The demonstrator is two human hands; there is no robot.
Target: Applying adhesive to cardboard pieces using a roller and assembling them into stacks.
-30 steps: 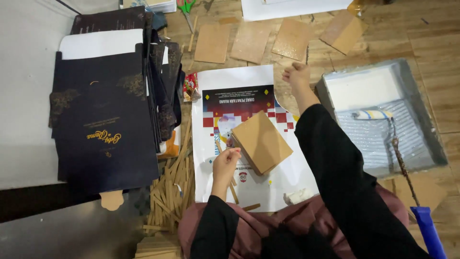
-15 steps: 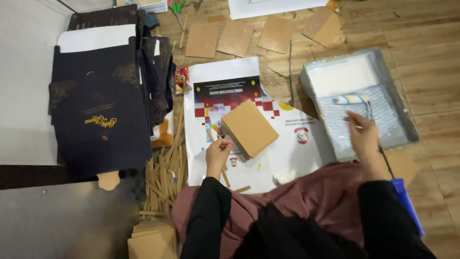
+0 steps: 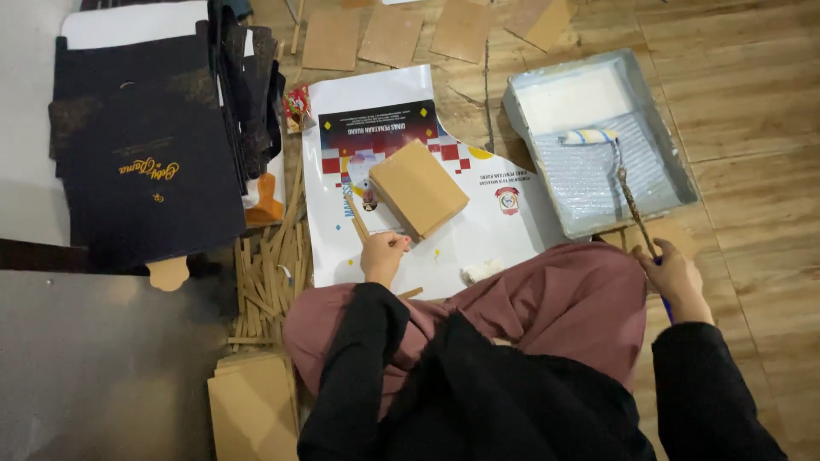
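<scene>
Paint roller with a long thin handle (image 3: pixel 628 192) lies in the grey plastic tray (image 3: pixel 675 162), gripped by the right hand (image 3: pixel 679 277). Left hand (image 3: pixel 384 256) pinches a thin wooden strip (image 3: pixel 359 226) beside the brown cardboard box (image 3: pixel 418 188).

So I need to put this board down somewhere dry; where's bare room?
Bare wood floor lies right of the paint tray. Bare white poster lies between the brown block and the tray. Crowded: wooden strips and dark folded boxes at left.
</scene>
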